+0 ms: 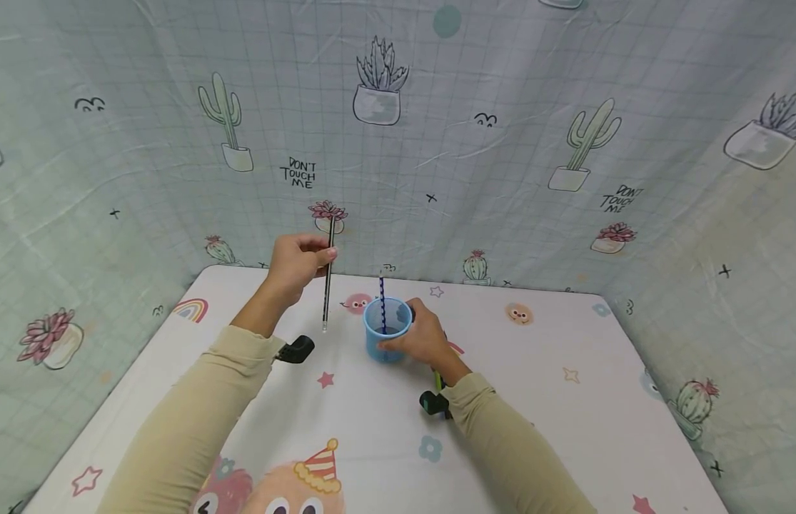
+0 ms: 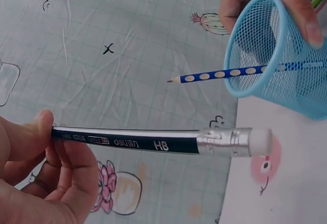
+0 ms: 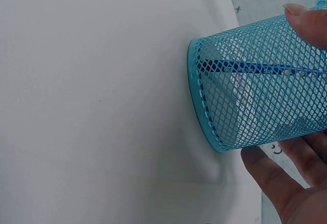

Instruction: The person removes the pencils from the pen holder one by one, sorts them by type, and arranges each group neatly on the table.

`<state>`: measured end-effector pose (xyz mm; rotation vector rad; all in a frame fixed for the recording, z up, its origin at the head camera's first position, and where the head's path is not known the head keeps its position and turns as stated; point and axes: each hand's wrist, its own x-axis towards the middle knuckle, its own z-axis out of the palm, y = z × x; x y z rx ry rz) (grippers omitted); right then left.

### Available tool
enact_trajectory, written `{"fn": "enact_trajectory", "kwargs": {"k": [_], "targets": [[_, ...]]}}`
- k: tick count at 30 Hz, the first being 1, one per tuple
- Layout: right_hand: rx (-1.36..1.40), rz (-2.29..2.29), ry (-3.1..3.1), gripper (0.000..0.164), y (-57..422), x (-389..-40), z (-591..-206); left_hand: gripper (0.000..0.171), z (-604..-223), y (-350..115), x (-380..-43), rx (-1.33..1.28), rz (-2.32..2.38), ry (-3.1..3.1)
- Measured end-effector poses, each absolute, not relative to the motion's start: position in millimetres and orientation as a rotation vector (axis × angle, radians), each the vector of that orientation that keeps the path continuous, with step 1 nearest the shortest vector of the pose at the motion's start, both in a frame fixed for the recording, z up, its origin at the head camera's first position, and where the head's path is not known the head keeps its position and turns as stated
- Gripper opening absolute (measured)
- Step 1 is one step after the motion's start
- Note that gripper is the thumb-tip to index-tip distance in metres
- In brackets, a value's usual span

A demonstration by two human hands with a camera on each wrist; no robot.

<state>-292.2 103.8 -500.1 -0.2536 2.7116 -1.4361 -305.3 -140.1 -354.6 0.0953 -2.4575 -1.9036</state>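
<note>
Between thumb and fingers, my left hand (image 1: 296, 265) pinches a black-and-silver striped pencil (image 1: 328, 293). The pencil hangs nearly upright left of the cup; in the left wrist view its white eraser end (image 2: 259, 142) points away from the hand, with "HB" printed near the ferrule. My right hand (image 1: 426, 334) grips a light-blue mesh pencil cup (image 1: 380, 350) from the right side, thumb in front. Inside it leans a blue pencil with pale dots (image 2: 219, 74), sharpened tip up. Through the mesh, the right wrist view shows that pencil's lower end (image 3: 240, 67) near the cup's base.
Partly hidden behind the right wrist lie a green item (image 1: 438, 380) and a dark-blue patterned one. The white table (image 1: 526, 378) bears printed cartoon figures. Grey-green cloth (image 1: 430, 164) with cactus prints rises at the back and both sides.
</note>
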Motion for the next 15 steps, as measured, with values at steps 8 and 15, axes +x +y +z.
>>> {"fn": "enact_trajectory", "kwargs": {"k": [8, 15], "targets": [[-0.23, -1.422, 2.711, 0.086, 103.4, -291.9, -498.9, 0.027, -358.3, -151.6, -301.2, 0.115, -1.847, -2.548], [-0.223, -1.421, 2.708, 0.086, 102.8, -291.9, -498.5, 0.03, -364.3, -160.9, -297.1, 0.137, -1.827, -2.611]]}}
